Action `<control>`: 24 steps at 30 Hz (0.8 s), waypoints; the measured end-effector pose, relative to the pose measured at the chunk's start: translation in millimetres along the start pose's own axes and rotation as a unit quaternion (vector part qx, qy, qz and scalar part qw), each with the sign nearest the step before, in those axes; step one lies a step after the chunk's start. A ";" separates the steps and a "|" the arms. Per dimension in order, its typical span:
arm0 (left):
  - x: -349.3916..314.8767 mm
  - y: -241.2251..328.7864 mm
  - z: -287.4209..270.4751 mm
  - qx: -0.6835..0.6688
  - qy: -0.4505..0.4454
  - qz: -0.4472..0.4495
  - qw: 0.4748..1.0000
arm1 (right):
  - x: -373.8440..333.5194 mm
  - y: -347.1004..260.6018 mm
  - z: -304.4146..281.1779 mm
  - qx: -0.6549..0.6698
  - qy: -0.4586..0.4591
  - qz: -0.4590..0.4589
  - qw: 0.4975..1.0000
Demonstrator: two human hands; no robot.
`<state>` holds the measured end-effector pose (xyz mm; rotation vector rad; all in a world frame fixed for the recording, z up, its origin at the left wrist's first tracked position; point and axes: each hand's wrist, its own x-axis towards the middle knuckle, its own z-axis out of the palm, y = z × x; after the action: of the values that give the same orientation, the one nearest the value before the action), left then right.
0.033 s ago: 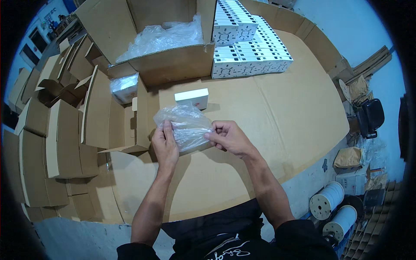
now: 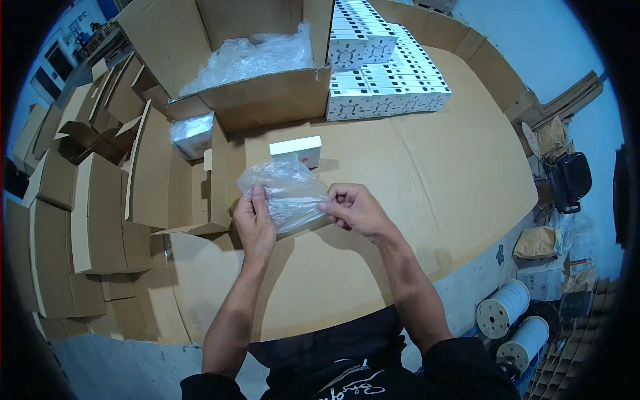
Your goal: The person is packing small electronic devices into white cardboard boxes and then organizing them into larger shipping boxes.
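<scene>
Plastic bag (image 2: 288,195), clear and crumpled, is spanning the gap between the person's hands, its folds catching the light. Left hand (image 2: 253,223) is gripping its left side, one digit lying over the film and others partly hidden at the edge, so only a thin layer seems to be separating them. Right hand (image 2: 353,209) is pinching the opposite edge at a corner, thumb and forefinger closed on the film with the other fingers curling in behind. The bag is thus lying between the fingertips, mostly beyond the left ones; this spacing is probably keeping the film taut and its edge easy to work. Whether its near edge is touching the cardboard surface (image 2: 427,200) is hard to tell. Just beyond, a white box (image 2: 295,151) is standing on its own, perhaps kept there for easy reach. To the left, a small open carton (image 2: 180,193) is holding a film-wrapped box (image 2: 192,137). Further back, a large carton (image 2: 267,100) is containing a heap of clear film (image 2: 257,61), and beside it stacked white boxes (image 2: 387,100) are sitting in tight rows, likely to save room and stay within reach.
</scene>
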<state>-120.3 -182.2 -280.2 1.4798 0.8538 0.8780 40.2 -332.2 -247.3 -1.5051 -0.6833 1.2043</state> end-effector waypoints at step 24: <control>-11.8 4.5 7.6 0.089 -0.120 0.086 0.985 | 8.5 11.9 24.7 0.029 0.244 -0.144 0.959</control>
<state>-118.8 -196.4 -276.8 1.7950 0.6460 0.7438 18.1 -319.2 -260.2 -1.5130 -0.5029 0.5917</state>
